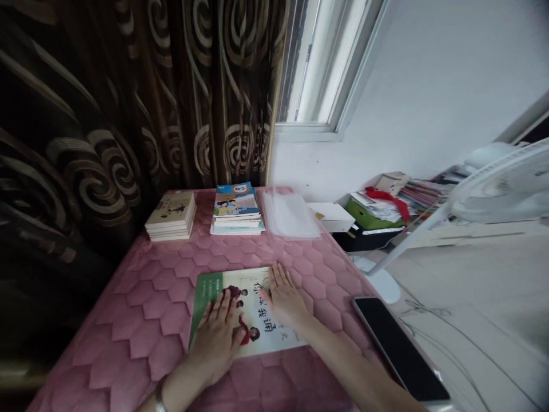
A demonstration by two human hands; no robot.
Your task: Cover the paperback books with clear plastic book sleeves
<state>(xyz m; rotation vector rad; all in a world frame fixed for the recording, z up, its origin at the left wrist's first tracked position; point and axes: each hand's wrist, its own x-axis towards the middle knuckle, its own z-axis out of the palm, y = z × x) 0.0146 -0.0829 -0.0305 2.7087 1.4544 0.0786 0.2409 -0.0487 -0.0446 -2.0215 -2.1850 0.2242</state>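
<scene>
Book (253, 312): one, closed, with a pale cover, a green band along its left side, illustrated figures and large dark characters. It lay flat at the near middle of the pink quilted surface (167, 320), under both hands.

Left hand (217, 337): laid palm down on the left part of the cover, partly over the figures. Its fingers were extended and slightly parted, pressed to the book without a grip around it. A band (159, 397) circled the wrist.

Right hand (285, 297): laid on the upper right part of the cover, its fingers straight and close together, the thumb held out to the side; it rested on the book without clasping it.

Beyond the book, in a row: a stack of cream-covered books (171, 214) at left; a stack of booklets (237, 209) topped with a blue cover in the middle; clear plastic sheets (289, 214) just beside it at right.

Near right edge: one dark-screened device (398, 349), lying flat.

Surroundings: brown curtain (150, 114) with swirl pattern at left; window (319, 68) behind; white box (332, 216), red cloth (388, 200) and piled papers at right; white fan (501, 183) standing before them; cables (429, 312) trailed on the floor.
</scene>
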